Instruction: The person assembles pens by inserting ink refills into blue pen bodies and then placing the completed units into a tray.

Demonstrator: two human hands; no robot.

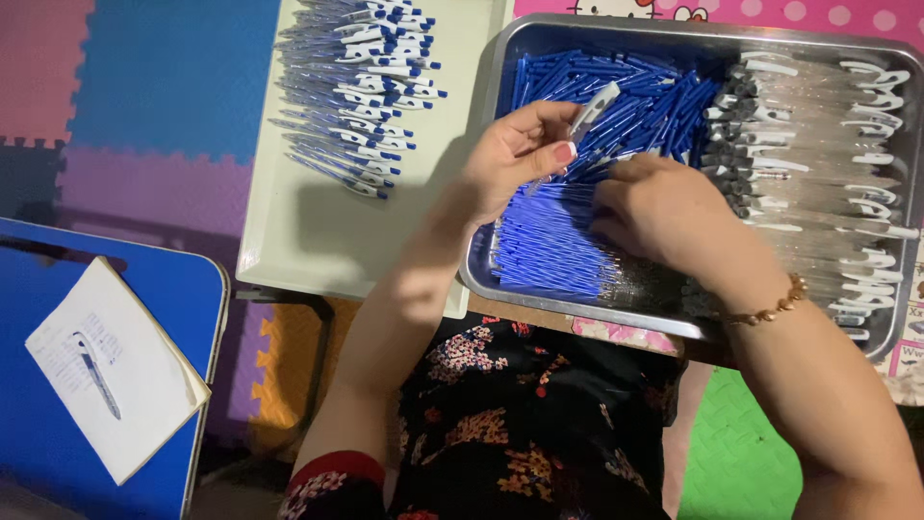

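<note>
My left hand point(515, 154) pinches a clear pen barrel point(592, 111), long axis tilted up-right, above the metal tray point(597, 34). Right hand point(659, 207) lies curled on the blue refills point(549, 241), fingers down among them; can't tell what it grips. Refills lie just below-right of the barrel, right hand nearer. Finished pens point(361, 87) left.
</note>
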